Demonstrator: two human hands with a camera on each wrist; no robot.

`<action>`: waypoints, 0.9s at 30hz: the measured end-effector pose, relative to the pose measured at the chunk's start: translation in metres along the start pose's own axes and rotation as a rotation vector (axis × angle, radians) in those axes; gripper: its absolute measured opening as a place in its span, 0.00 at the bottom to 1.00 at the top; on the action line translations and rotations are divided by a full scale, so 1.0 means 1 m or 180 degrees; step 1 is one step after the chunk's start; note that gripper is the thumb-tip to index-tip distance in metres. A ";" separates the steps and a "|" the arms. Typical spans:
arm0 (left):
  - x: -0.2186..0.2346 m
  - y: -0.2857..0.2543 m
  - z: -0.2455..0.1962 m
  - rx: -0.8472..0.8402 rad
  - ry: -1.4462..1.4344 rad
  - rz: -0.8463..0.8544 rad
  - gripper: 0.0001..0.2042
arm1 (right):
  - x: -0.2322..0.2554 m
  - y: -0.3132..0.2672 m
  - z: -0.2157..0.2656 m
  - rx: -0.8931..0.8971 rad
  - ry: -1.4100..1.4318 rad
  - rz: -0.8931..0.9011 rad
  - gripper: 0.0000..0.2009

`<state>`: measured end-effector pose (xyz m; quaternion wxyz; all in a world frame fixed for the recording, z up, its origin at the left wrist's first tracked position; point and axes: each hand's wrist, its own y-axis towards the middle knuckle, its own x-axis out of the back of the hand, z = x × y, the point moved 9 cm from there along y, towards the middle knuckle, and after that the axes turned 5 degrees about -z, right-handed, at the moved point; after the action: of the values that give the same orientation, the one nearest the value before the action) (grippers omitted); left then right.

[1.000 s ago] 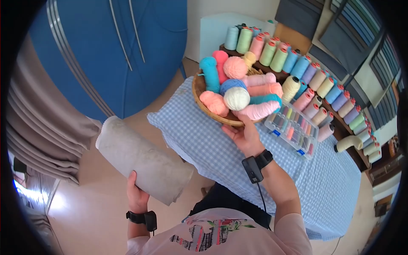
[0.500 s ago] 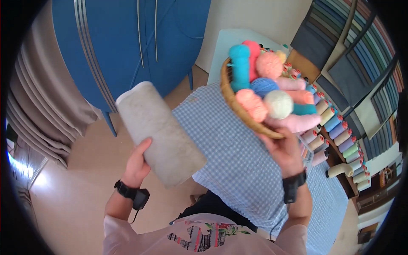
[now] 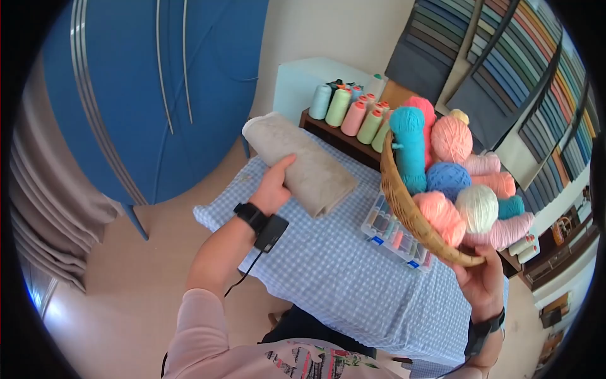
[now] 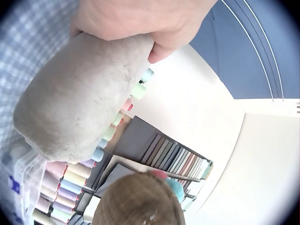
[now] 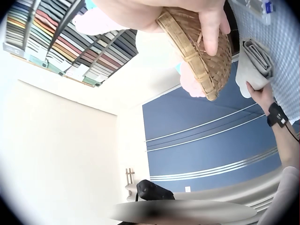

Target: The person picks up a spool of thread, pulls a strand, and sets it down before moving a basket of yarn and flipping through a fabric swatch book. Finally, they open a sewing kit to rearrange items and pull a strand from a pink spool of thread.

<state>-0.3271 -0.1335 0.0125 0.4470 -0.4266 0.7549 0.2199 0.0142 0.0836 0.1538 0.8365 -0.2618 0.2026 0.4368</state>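
In the head view the left hand (image 3: 271, 189) grips a folded, rolled grey cloth (image 3: 309, 165) above the left part of the table, thumb on top. The right hand (image 3: 483, 284) holds a wicker basket (image 3: 410, 211) by its near rim, tilted and raised over the table's right side. Yarn in several colours fills it, with a white ball (image 3: 476, 208) and a blue ball (image 3: 448, 181) among them. The right wrist view shows fingers against the basket's woven underside (image 5: 220, 61). The left wrist view shows the left hand (image 4: 140, 18) over the cloth (image 4: 79, 98).
A blue checked cloth (image 3: 353, 271) covers the table. On it lies a clear box of small spools (image 3: 398, 237). Thread cones (image 3: 353, 118) stand on a brown rack behind. Fabric swatches hang at the back right; a blue cabinet (image 3: 126, 95) stands at the left.
The left hand has carried the grey cloth rightward, from beside the table to above it. The right hand has lifted the basket and moved it right, away from the thread rack's left end.
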 end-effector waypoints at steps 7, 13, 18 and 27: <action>0.024 0.090 0.044 -0.0489 -0.0357 -0.0473 0.22 | 0.027 -0.037 0.011 0.0359 0.0080 -0.0457 0.22; 0.063 0.112 0.056 -0.0975 0.0025 -0.1260 0.30 | 0.056 -0.048 0.013 0.0435 0.0069 -0.0502 0.25; 0.064 0.124 0.047 -0.0824 0.0167 -0.1407 0.34 | 0.069 -0.051 0.022 0.0478 0.0403 -0.0477 0.23; 0.045 0.102 0.049 -0.0868 0.0201 -0.1772 0.28 | 0.087 -0.057 0.032 0.0408 0.0724 -0.0221 0.20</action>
<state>-0.3996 -0.0633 -0.0562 0.4051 -0.6796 0.5861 0.1749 0.1121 0.1299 0.1445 0.8377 -0.2625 0.3145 0.3612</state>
